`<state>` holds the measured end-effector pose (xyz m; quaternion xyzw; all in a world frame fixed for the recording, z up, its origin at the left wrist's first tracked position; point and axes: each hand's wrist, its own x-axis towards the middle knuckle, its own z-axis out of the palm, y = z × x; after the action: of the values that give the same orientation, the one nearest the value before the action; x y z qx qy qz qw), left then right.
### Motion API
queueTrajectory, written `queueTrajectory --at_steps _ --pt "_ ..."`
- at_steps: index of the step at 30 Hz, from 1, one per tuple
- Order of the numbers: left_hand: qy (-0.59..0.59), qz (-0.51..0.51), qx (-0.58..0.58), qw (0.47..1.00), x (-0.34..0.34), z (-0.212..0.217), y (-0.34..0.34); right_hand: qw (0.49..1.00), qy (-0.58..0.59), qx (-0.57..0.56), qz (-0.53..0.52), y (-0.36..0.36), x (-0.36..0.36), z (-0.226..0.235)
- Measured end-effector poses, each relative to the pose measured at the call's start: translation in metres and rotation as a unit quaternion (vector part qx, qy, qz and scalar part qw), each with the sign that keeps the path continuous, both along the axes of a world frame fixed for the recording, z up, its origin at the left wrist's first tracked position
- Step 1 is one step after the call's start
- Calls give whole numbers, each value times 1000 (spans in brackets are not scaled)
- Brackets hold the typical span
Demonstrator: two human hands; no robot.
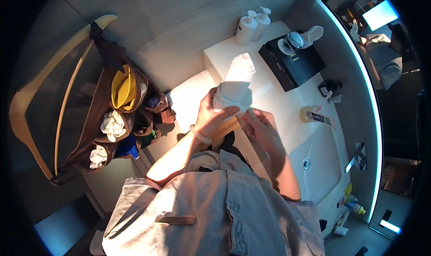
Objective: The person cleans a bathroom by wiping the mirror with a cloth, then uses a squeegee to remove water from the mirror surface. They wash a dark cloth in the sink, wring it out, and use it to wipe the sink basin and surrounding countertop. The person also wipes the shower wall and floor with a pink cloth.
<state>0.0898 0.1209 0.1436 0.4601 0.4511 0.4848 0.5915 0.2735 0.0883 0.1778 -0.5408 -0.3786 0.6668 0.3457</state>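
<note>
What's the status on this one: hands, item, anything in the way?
Left hand gripping rolled white sock, held up over white counter. Right hand beside it, at the sock's lower end, grip unclear. Nothing in the way; hanging pocket organiser off to the left.

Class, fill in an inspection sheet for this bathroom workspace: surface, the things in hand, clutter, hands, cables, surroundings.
Surface: white counter with a sink set in it.
Things in hand: white rolled cloth, upright over the counter.
Clutter: two pump bottles, black box with a cup on top, toothbrush.
Hands: left hand grips the cloth's lower end; right hand beside it, whether it touches the cloth is unclear.
Cables: nothing seen.
Surroundings: lit mirror, brown hanging organiser with clothes, wooden hanger.
</note>
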Motion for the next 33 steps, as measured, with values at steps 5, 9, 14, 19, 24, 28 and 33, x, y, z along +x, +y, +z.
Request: queueTrajectory --at_steps 5,9,14,19,24,28,33 --pt "-36 -3 -22 999 5 2 -16 998 51 23 -32 -6 -9 5" --pt "-133 -63 -46 988 8 1 -25 983 -57 171 -32 -18 -7 12" --pt "-155 -205 -76 963 -8 -13 -41 892 -206 401 39 -27 -4 24" --pt "-29 -290 -106 951 -16 -12 -73 984 -48 146 93 -51 21 -9" --pt "17 -340 -132 931 -15 -19 -81 989 -86 115 39 -74 17 -15" --pt "-110 -210 -255 937 -14 -45 -98 970 -134 205 7 -85 9 -26" --pt "-80 -89 -420 899 6 -24 -100 947 -143 270 98 -87 17 -40"
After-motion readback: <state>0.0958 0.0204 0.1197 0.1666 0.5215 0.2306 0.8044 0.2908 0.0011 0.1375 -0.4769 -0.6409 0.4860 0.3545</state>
